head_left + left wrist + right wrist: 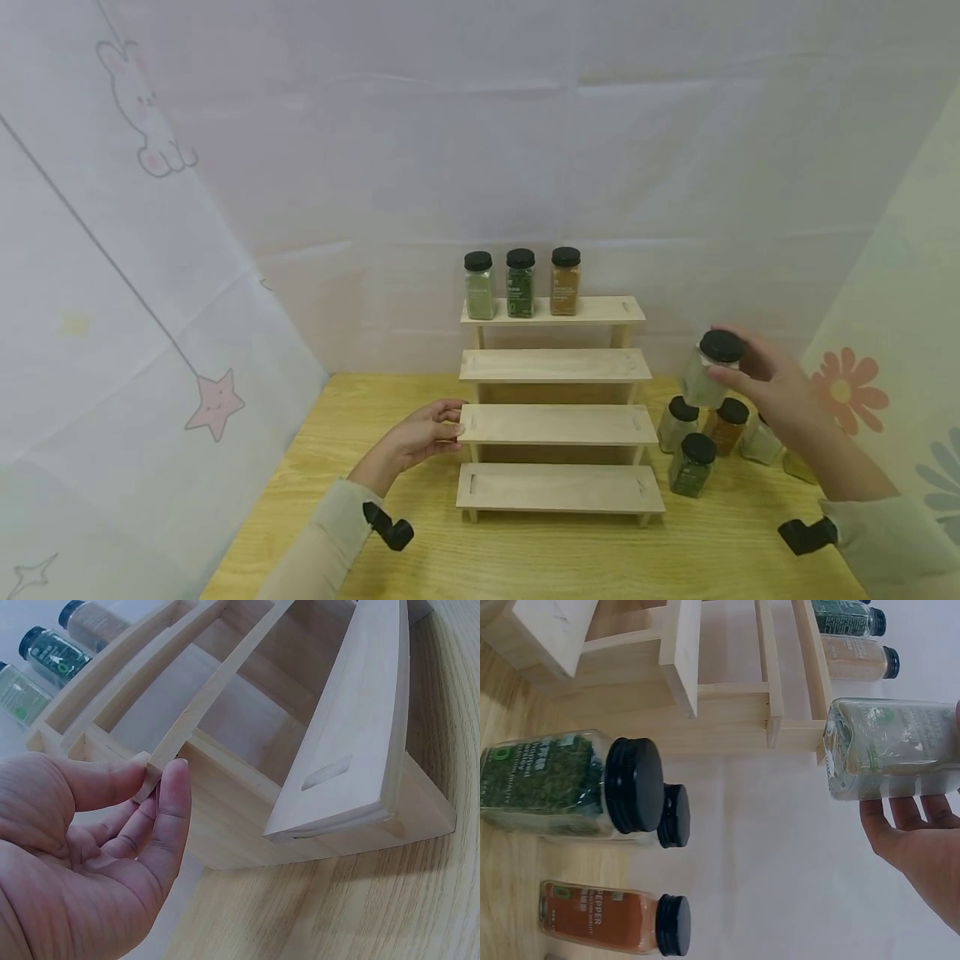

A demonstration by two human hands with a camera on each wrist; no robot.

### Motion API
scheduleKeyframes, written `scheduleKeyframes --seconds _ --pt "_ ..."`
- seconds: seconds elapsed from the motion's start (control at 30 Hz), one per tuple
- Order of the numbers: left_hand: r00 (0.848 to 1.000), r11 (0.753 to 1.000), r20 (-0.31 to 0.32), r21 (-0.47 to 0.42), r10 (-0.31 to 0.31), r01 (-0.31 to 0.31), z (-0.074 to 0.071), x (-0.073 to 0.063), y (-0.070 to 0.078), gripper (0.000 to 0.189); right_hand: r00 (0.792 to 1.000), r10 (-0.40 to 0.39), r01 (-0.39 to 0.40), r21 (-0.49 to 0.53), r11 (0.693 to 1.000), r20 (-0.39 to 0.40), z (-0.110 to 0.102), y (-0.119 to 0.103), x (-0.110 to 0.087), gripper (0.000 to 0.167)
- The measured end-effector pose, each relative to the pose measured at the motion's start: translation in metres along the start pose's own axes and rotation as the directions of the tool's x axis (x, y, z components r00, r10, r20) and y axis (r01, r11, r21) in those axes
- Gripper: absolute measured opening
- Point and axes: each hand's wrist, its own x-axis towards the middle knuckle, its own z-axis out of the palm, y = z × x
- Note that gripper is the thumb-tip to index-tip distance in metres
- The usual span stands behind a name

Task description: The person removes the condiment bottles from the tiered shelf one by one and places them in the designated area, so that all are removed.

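Note:
A four-tier wooden shelf rack [557,423] stands on the table. My left hand [422,435] pinches the left end of its second tier from the bottom, thumb on top and fingers beneath, as the left wrist view shows up close. In my right hand [772,379] is a glass spice jar [703,379] with a black lid and pale contents, raised above the other jars at the rack's right. The right wrist view shows the held jar [892,746] lying sideways in that picture, fingers around its far side. Three jars stand on the top tier: light green [480,293], dark green [521,287], orange-brown [566,285].
On the table right of the rack stand a green herb jar [692,471], a pale jar [677,427], a red pepper jar [726,429], another pale jar [761,443] and a yellowish jar [799,467] partly behind my right forearm. A patterned cloth wall [390,167] closes the back.

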Motion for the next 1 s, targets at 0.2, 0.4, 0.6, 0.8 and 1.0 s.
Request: scheduleKeyframes --seconds 0.2,0.4,0.6,0.8,1.0 --pt "1.000 1.000 0.006 0.010 0.009 -0.009 0.000 0.000 0.001 0.064 0.999 0.046 -0.046 -0.060 0.997 -0.009 -0.005 0.008 -0.013 0.060" --pt "1.000 1.000 0.006 0.015 0.011 -0.011 0.001 0.001 0.002 0.064 0.997 0.073 -0.079 -0.193 0.978 -0.038 -0.013 0.013 -0.023 0.060" --pt "1.000 1.000 0.010 0.012 0.010 -0.011 0.001 0.001 0.002 0.064 0.997 0.055 -0.067 -0.217 0.974 -0.063 -0.020 0.021 -0.032 0.061" --pt "1.000 1.000 0.006 0.007 0.010 -0.010 0.000 0.001 0.000 0.064 0.995 0.081 -0.091 -0.201 0.975 -0.060 -0.024 0.027 -0.040 0.059" --pt "1.000 1.000 0.013 0.012 0.017 -0.017 0.000 0.001 -0.002 0.064 0.996 0.073 -0.082 -0.196 0.977 -0.051 -0.027 0.033 -0.050 0.059"
